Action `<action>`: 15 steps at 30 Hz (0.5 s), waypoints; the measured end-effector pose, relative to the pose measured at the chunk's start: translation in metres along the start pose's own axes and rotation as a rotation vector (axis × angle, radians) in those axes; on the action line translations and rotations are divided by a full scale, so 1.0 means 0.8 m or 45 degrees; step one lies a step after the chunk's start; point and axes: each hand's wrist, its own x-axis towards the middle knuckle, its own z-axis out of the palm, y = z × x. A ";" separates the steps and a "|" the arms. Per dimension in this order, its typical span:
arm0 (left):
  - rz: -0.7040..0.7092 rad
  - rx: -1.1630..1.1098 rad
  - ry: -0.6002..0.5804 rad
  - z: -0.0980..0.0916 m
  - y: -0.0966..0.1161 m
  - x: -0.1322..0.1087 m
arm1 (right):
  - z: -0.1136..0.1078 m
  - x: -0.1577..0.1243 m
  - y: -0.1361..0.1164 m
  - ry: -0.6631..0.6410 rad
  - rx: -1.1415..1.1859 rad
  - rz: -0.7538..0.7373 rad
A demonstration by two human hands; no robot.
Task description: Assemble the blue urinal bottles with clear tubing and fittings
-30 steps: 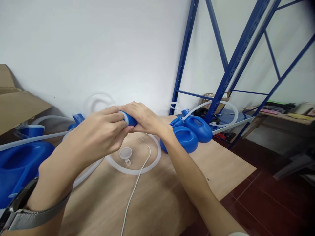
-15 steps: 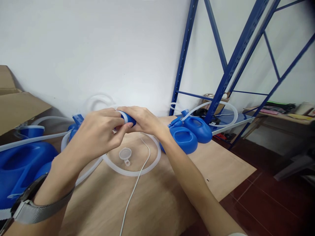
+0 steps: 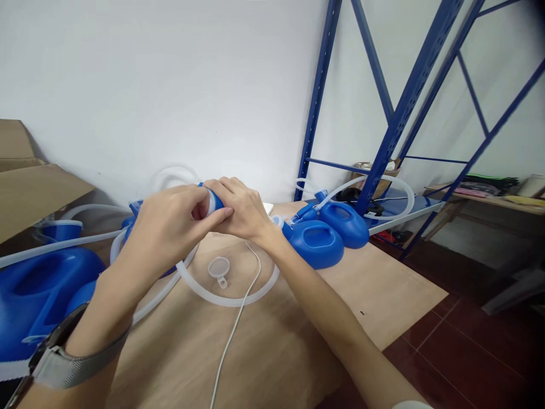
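Both hands meet around a blue cup-shaped piece with a whitish rim (image 3: 216,200), held above the table; much of it is hidden by fingers. My left hand (image 3: 176,213) grips the rim side, its thumb stretched across toward the other hand. Curled over the blue side is my right hand (image 3: 242,207). Below them, a small clear round cap with a tab (image 3: 218,267) lies on brown paper, inside a loop of translucent tube (image 3: 225,300). A thin white cord (image 3: 238,318) crosses that loop.
Blue handled bottles (image 3: 317,244) stand right, with another large blue bottle (image 3: 51,289) near left. A similar blue cup (image 3: 62,232) sits behind it by an open cardboard box (image 3: 46,184). Blue metal shelving (image 3: 383,153) rises at the right beyond the brown paper-covered table (image 3: 383,295).
My left hand has shifted its grip around the rim, and its thumb reaches farther across. My right-hand fingers are more bunched over the blue piece. The view has moved slightly.
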 end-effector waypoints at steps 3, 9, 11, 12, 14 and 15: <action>-0.008 -0.075 -0.076 0.001 -0.005 0.001 | 0.013 0.000 0.001 0.016 -0.024 -0.029; -0.113 -0.296 -0.258 -0.005 -0.012 0.004 | 0.026 -0.004 0.021 0.009 -0.028 -0.115; -0.197 -0.418 -0.317 -0.009 -0.017 0.005 | 0.025 -0.004 0.024 -0.018 0.005 -0.162; -0.238 -0.461 -0.337 -0.011 -0.020 0.005 | 0.025 -0.004 0.023 -0.031 0.026 -0.172; -0.289 -0.485 -0.349 -0.015 -0.029 0.005 | 0.023 -0.002 0.018 -0.057 0.074 -0.145; -0.296 -0.481 -0.342 -0.016 -0.033 0.005 | 0.023 -0.001 0.015 -0.068 0.104 -0.118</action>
